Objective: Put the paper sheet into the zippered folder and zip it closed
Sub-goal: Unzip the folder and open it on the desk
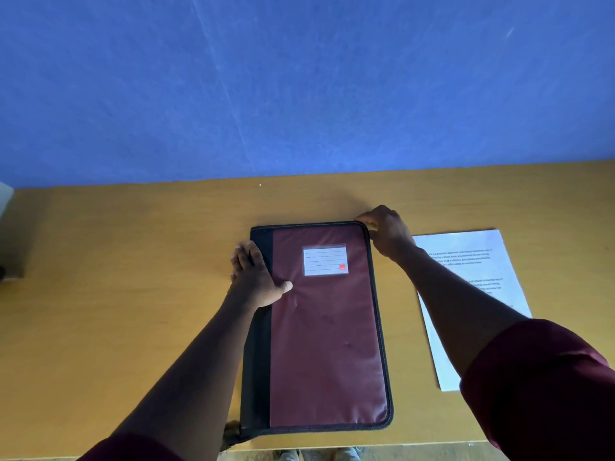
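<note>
At the left edge of the frame a pale object (5, 201) is only partly in view and cannot be identified. A yellow wooden table (133, 261) fills the lower half of the frame below a blue wall (299, 78). Left of centre, the left hand (254, 277) lies flat with straight fingers on the black spine strip of the folder (327, 344), its thumb spread onto the maroon cover. The folder lies closed and flat in the centre of the table, with a white label (325, 260) in a clear pocket on its upper part. At the folder's upper right corner the right hand (387, 231) has its fingertips curled together at the zipper edge, pinching there; the zipper pull itself is hidden. Just right of the folder, apart from it, the paper sheet (482, 261) lies flat on the table, partly under the right forearm.
</note>
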The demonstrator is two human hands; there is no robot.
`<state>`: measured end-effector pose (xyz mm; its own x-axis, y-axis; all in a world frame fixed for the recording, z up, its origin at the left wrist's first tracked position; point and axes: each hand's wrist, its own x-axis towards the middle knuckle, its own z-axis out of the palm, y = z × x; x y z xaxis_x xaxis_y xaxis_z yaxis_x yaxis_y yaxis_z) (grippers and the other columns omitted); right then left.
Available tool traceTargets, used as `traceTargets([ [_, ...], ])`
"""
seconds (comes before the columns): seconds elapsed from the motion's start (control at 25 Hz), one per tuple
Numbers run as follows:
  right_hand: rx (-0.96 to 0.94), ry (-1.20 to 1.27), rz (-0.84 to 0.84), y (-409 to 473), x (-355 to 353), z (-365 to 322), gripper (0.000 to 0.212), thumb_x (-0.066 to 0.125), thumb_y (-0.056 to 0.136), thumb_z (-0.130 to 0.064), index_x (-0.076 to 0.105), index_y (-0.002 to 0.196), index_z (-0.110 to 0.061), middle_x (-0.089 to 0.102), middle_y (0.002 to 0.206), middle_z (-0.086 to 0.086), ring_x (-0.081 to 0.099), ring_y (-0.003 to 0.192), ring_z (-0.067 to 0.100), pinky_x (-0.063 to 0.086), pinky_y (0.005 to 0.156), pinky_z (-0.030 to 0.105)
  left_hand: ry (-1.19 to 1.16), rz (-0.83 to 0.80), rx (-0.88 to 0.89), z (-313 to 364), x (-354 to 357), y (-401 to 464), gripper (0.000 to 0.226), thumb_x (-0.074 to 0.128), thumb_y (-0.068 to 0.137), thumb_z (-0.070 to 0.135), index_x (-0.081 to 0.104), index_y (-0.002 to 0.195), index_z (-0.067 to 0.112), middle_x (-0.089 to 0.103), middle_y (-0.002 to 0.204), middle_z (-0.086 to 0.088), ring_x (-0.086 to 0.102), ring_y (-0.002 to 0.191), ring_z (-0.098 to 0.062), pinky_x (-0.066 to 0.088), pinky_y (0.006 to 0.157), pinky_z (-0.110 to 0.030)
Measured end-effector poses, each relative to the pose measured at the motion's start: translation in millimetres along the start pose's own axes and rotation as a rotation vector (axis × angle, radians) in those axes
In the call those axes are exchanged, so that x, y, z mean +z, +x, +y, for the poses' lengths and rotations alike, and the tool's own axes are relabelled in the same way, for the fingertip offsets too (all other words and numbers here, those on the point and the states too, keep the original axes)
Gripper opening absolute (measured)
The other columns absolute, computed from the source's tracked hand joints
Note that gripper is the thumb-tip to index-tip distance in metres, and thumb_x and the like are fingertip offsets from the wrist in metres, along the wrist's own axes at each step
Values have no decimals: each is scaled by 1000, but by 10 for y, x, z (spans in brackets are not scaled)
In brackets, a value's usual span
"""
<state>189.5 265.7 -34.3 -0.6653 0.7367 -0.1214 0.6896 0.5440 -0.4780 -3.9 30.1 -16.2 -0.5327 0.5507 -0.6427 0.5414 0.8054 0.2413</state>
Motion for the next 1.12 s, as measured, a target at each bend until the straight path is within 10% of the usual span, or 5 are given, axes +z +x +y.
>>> traceTargets([
  [0.2,6,-67,60,-15,-18,-38,21,57,85,8,68,93,-7,58,105,12,60,86,32,55,62,42,-9,9,-4,-12,22,15,129,67,84,60,-32,150,12,-36,158,-14,-25,149,-34,5,123,-48],
  [1.12,169,-232,135,-1032,270,-150,11,50,87,-4,52,84,-14,57,84,2,52,74,29,35,51,30,-121,147,-3,-75,200,-243,109,55,92,60,-25,154,20,-21,165,-7,-14,153,-27,32,115,-51],
])
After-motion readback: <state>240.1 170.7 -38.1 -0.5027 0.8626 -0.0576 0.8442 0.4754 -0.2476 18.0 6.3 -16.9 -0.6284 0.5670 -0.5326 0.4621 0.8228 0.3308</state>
